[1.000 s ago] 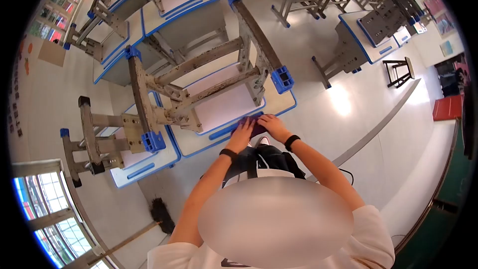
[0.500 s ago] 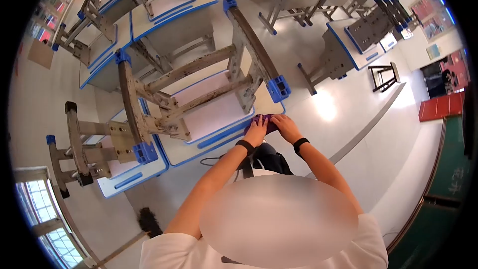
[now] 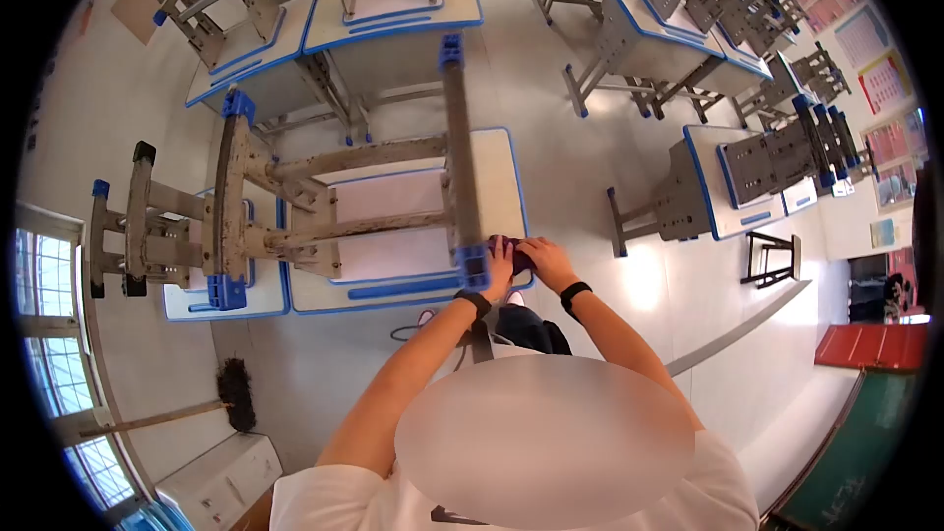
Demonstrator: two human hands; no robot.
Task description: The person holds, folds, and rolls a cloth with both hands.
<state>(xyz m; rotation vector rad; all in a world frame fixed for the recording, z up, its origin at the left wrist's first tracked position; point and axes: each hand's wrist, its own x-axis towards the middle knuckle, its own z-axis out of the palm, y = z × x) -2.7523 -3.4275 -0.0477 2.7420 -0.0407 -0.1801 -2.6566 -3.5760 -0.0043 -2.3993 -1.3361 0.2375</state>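
A dark purple cloth [image 3: 515,256] is bunched at the near right corner of a pale, blue-edged desk [image 3: 500,177]. My left hand [image 3: 500,273] rests on its left side with bent fingers. From the right, my right hand [image 3: 547,260] closes over the other end of the cloth. An upturned stool [image 3: 364,228] with worn grey legs and blue foot caps lies on the desk. One of its foot caps stands just beside my left hand and overlaps it in view.
Another upturned stool [image 3: 138,221] rests on the adjoining desk at left. More desks with stools on top [image 3: 393,10] stand behind and at right. A small dark stool [image 3: 772,259] is on the floor at right. A broom [image 3: 236,395] leans at lower left.
My view has turned, so the desk and stool look straighter and sit further left. Both hands stay on the cloth at the desk's right corner and have drawn slightly closer together.
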